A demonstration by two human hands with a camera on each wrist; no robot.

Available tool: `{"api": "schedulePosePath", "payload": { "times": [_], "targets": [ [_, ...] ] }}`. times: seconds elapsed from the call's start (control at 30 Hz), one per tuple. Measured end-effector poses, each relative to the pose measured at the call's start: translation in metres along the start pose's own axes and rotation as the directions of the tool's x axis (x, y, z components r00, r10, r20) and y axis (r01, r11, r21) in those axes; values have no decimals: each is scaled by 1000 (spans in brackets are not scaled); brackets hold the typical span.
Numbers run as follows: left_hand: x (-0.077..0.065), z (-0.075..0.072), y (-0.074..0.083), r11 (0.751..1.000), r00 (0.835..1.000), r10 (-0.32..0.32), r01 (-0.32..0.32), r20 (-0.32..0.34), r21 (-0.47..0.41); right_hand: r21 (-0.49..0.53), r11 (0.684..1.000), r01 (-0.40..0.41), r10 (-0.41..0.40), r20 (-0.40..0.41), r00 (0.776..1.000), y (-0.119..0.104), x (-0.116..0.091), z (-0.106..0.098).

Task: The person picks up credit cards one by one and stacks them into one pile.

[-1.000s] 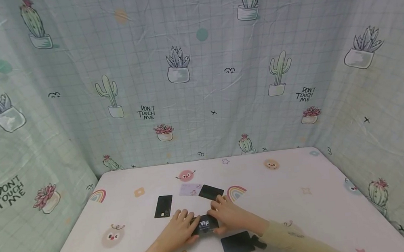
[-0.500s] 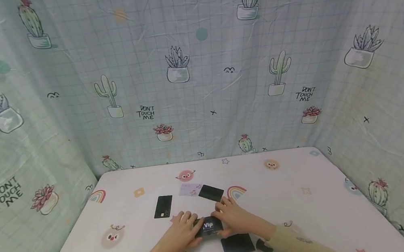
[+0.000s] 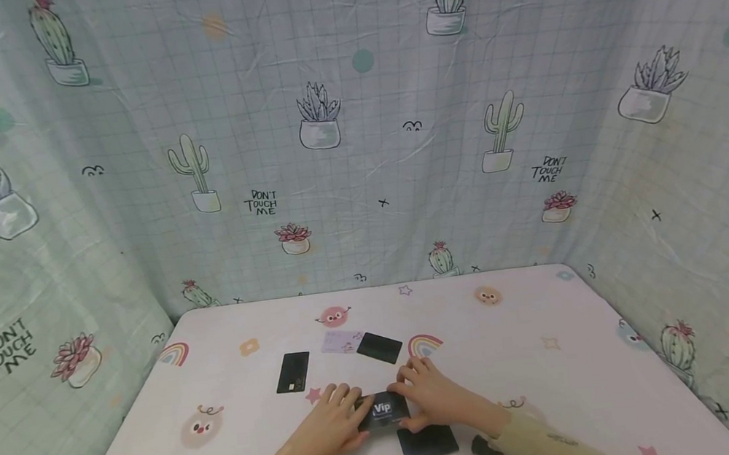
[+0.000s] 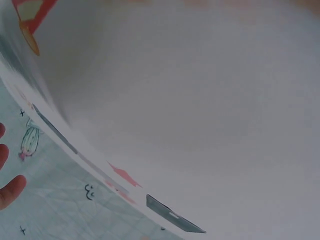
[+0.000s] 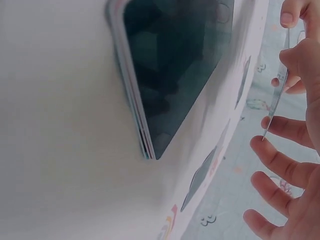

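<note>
A black card printed "Vip" [image 3: 382,410] is held between both hands. My left hand [image 3: 333,422] pinches its left end, thumb below and fingers on top. The right hand [image 3: 435,396] pinches the other end; in the right wrist view the card [image 5: 276,102] shows nearly edge-on and slightly bowed between the fingers. Just below it on the table lies a stack of dark cards [image 3: 428,445], whose layered edges show in the right wrist view. In the left wrist view only a few fingertips [image 4: 12,192] appear at the left edge.
Farther back lie a black card with a gold chip [image 3: 293,373], a pale purple card [image 3: 342,342] and another black card [image 3: 379,348]. A small black piece [image 3: 487,449] sits by the right wrist. Patterned cloth [image 3: 351,221] hangs behind the white printed tabletop [image 3: 514,345].
Both hands have shifted a little to the right, carrying the Vip card nearer the stack. The cards lying on the table have stayed where they were.
</note>
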State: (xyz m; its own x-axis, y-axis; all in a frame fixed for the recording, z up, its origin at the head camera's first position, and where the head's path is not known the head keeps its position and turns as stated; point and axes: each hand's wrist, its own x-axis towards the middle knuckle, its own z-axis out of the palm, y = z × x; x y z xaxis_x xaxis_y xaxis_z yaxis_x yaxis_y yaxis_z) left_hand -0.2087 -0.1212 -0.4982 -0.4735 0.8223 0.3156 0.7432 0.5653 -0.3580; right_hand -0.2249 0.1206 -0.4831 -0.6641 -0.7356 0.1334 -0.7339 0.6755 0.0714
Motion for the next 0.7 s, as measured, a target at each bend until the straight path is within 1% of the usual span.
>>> {"api": "schedulePosePath", "payload": {
  "times": [0.1,0.27,0.37,0.5,0.63,0.7],
  "targets": [
    [1,-1,2,1000,1000,0,0,-3,-8,24,1000,-10,9,24,1000,0,-3,-2],
    [3,-1,5,1000,1000,7,-6,-27,18,51,999,-17,14,50,999,-2,-8,-7],
    [3,-1,6,1000,999,10,-9,-36,26,51,999,-11,9,37,999,-2,-11,-8],
    [3,-1,6,1000,999,17,-16,-39,21,34,999,13,-13,-4,1000,-2,-15,-9],
    [3,-2,8,1000,999,31,-31,-33,2,27,999,35,-34,-39,999,-2,-20,-11],
    [2,-3,9,999,999,37,-37,-25,-7,40,999,33,-32,-40,999,-2,-23,-12]
  ]
}}
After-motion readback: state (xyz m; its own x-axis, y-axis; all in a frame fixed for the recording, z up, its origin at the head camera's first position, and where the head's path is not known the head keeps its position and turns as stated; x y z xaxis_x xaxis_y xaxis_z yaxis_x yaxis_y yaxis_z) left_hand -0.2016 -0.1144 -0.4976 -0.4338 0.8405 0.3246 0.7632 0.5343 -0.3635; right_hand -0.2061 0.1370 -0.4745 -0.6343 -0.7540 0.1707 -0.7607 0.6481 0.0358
